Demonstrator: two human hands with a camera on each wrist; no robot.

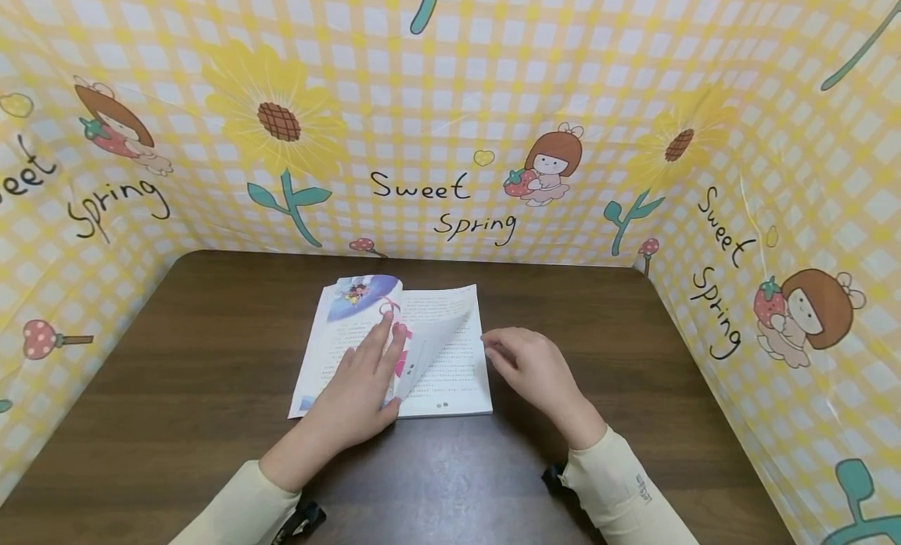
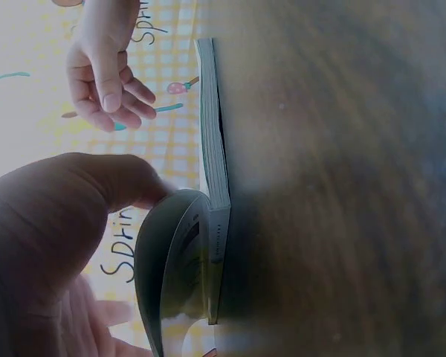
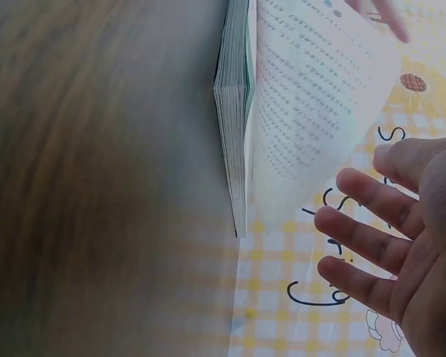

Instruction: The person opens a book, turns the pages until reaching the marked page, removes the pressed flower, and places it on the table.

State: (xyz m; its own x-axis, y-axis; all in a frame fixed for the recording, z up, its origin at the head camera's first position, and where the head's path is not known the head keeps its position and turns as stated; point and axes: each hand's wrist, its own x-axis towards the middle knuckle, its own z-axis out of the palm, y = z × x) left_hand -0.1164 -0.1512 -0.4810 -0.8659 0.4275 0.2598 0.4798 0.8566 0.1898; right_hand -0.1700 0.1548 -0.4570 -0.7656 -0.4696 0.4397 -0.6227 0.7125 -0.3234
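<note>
An open book (image 1: 450,373) lies on the brown table, with a purple picture at the top of its left page. My left hand (image 1: 362,381) rests on the left page near the fold, fingers extended. One page (image 1: 429,346) stands partly lifted and curves over the right side of the book. Just off the book's right edge is my right hand (image 1: 531,369), its fingers loosely bent. In the right wrist view that hand (image 3: 401,230) has spread fingers with nothing between them, apart from the lifted page (image 3: 312,111). The left wrist view shows the book's thick page edges (image 2: 214,126).
The dark wooden table (image 1: 605,318) extends around the book on all sides. A yellow checked cloth (image 1: 422,99) with printed flowers, girls and lettering rises at the back, left and right of the table.
</note>
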